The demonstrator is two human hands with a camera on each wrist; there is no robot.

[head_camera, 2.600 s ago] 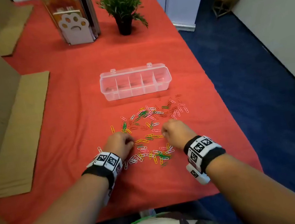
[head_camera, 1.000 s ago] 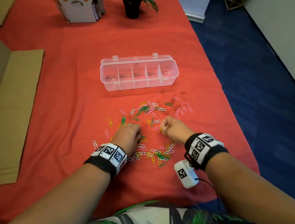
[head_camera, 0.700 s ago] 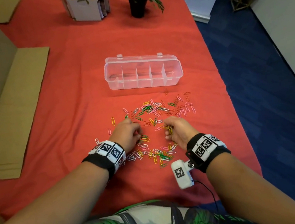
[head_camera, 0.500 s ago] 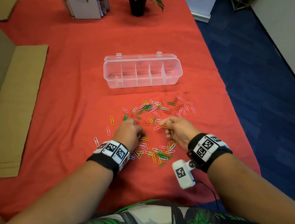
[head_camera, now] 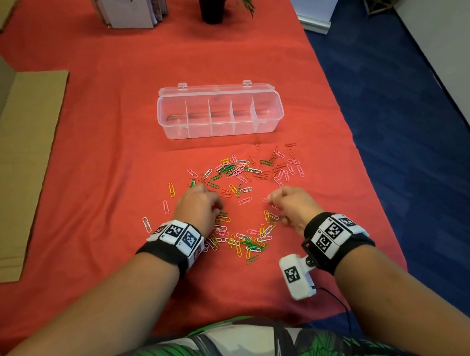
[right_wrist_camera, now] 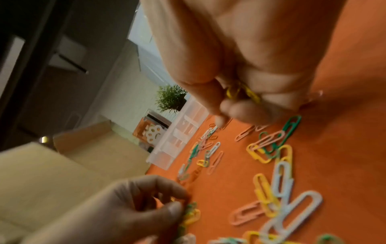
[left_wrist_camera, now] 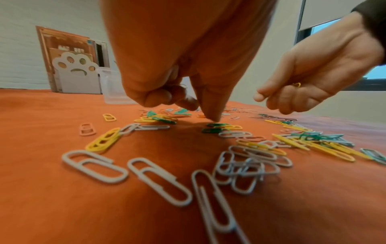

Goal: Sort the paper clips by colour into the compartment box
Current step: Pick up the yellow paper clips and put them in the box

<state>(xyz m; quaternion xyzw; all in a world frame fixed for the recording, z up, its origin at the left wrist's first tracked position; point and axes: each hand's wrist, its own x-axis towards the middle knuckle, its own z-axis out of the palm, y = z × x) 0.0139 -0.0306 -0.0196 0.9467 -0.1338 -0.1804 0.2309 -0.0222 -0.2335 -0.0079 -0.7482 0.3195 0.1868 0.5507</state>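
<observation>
One compartment box, long axis left-right, beyond scattered paper clips.

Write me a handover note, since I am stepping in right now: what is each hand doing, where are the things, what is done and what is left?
Right hand: fingers curled round yellow clips gathered in its grip, above the pile.
Left hand: fingers curled, one fingertip down at a green clip; whether it holds any, I cannot tell.
Loose clips: mixed yellow, green, pink and white, spread on the red cloth around both hands.
Compartment box: open, beyond the pile; no clips visible in it.
Done: some yellow ones collected. Left: nearly all the sorting.
</observation>
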